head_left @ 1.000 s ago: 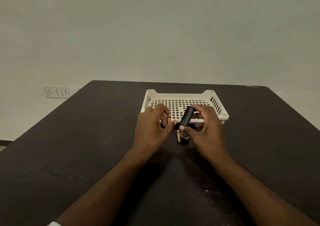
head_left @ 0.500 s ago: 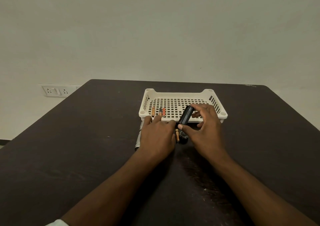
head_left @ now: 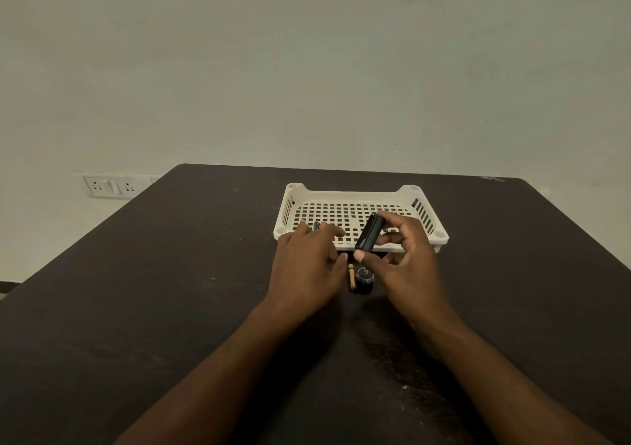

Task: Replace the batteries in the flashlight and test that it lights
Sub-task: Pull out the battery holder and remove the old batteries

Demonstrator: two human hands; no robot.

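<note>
My right hand (head_left: 406, 270) grips a short black cylinder, the flashlight's battery holder (head_left: 369, 238), tilted above the front wall of the white tray (head_left: 351, 194). My left hand (head_left: 305, 270) lies low with its fingers spread, the fingertips reaching over the tray's front left corner; I see nothing in it. Just beyond those fingertips lie small batteries (head_left: 317, 226) in the tray. Between my hands, one gold battery (head_left: 351, 275) and a round black cap (head_left: 364, 279) rest on the table. The flashlight's body is not visible.
The dark table (head_left: 164, 280) stretches wide on both sides and toward me, with pale scuffs near its front. A wall socket plate (head_left: 109, 186) sits low on the wall at the back left.
My left hand let go of a battery at the tray and now lies flat with its fingers spread. The silver tube seen at its left half a second ago is out of sight. My right hand barely moved.
</note>
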